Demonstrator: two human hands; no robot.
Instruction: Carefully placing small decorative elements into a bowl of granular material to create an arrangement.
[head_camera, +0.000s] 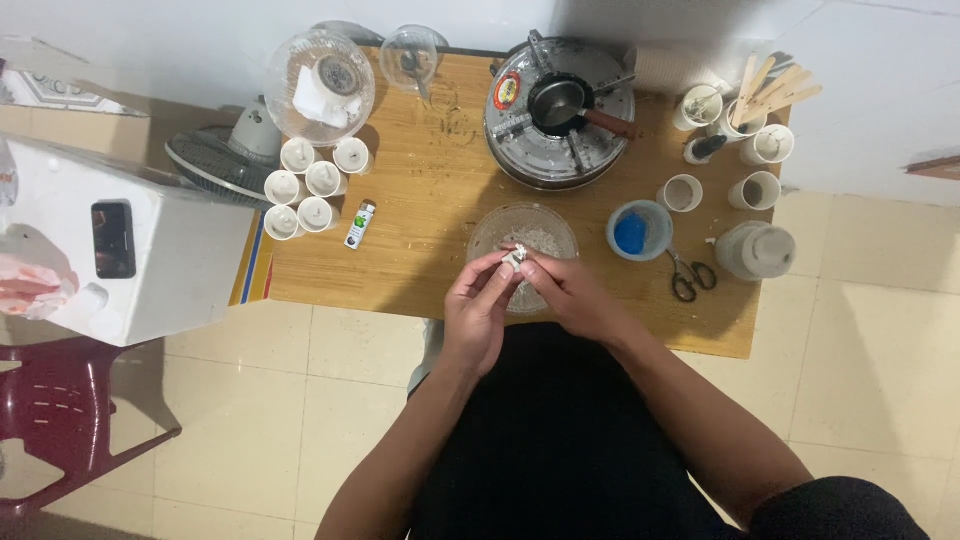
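1. The wooden table (420, 200) carries everything, and the glass bowl (500, 225) near its front edge serves as the landmark here.
2. The white box (130, 250) stands far left of the bowl, off the table's side.
3. The round stove (520, 140) sits just behind the bowl, with a small dark pot (555, 103) on top.
4. 6 white cups (310, 185) cluster to the bowl's left, beyond a small lighter (361, 223).
5. The blue-filled dish (638, 230) lies just right of the bowl, with the scissors (691, 275) further right.
6. The left hand (478, 310) and right hand (565, 295) meet over the bowl's near rim.
7. Both hands pinch 1 small white piece (517, 257) between their fingertips, directly above the bowl.
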